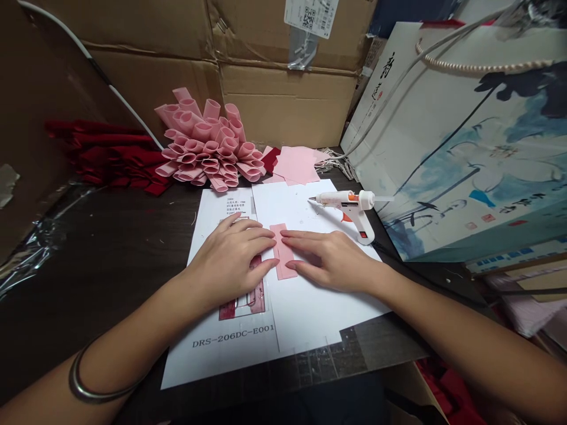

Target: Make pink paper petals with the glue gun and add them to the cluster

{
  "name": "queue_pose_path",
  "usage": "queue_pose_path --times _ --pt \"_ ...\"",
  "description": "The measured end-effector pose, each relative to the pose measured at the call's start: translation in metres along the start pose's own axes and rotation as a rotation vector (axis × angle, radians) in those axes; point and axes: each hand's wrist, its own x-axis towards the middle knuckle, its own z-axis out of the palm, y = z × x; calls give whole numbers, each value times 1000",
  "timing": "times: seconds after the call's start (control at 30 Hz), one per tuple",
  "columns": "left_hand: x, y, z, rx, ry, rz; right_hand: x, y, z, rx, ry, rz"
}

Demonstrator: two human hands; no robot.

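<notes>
A narrow pink felt strip (284, 260), apparently folded lengthwise, lies on the white paper between my hands. My left hand (234, 254) rests with outstretched fingers over the printed sheet (217, 348); its thumb and fingertips touch the strip's left edge. From the other side, my right hand (334, 257) reaches in, with fingertips and thumb on the strip's right part and a gap between them. Behind my right hand a white glue gun (349, 202) with an orange trigger lies on the paper, a clear stick protruding from its back.
Rolled pink felt tubes (208, 144) are piled at the back, with flat pink pieces (297, 165) beside them. Dark red felt (110, 156) is stacked at the left. A cardboard box (283, 106) closes the back; a large paper bag (443, 147) stands at the right.
</notes>
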Motion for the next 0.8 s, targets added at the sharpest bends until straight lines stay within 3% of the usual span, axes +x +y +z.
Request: queue_pose_path --times 0.17,0.4,0.53,0.8 --pt "1 2 2 10 37 -14 0 -4 -2 -30 -26 0" --pt "2 2 8 60 -104 -58 1 -9 -5 -75 -50 -12" --pt "2 3 7 81 -128 -62 -1 -8 -4 -105 -21 -38" --pt "5 6 4 107 -152 -48 -14 -7 0 -168 3 -256"
